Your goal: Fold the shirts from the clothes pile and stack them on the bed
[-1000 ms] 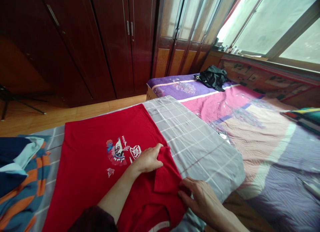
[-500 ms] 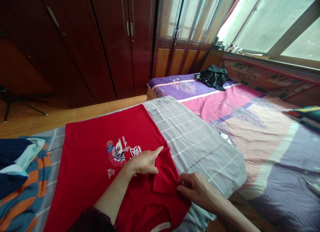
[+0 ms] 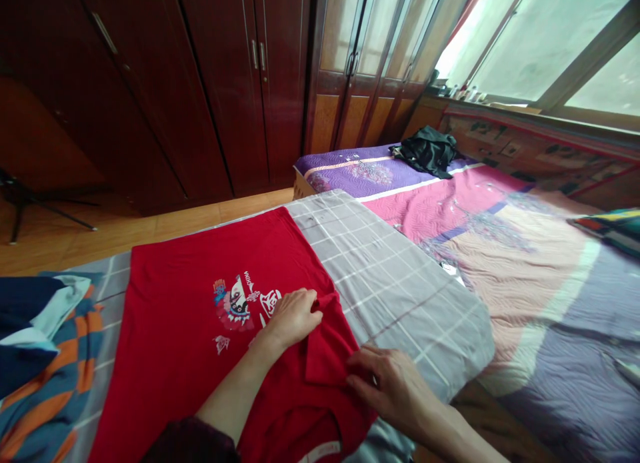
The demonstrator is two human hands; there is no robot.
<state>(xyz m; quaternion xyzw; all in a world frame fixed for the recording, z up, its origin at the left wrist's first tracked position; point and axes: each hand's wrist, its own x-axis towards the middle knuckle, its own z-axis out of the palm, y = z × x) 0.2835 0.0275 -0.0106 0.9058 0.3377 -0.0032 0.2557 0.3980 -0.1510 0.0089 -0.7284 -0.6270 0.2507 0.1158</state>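
Observation:
A red T-shirt [image 3: 175,316] with a printed mask figure and white lettering lies spread out, its collar towards me. One sleeve [image 3: 327,356] is folded inward over the body of the shirt. At the inner side of that fold, my left hand [image 3: 295,316] has its fingers bent and pinched on the red cloth. My right hand [image 3: 393,386] is closed with thumb and fingers on the shirt's shoulder edge, just right of the sleeve. Part of the white lettering is hidden behind my left hand.
Under the shirt is a grey checked cloth [image 3: 425,310]. Folded clothes [image 3: 50,343] in navy and orange lie at the left. Beyond stands a bed with a patchwork cover [image 3: 505,250], a black garment [image 3: 427,151] on it. Dark red wardrobes [image 3: 210,83] line the back.
My left hand has curled from a pointing finger into a pinch on the cloth near the sleeve. My right hand has shifted slightly left, closing on the shirt's edge.

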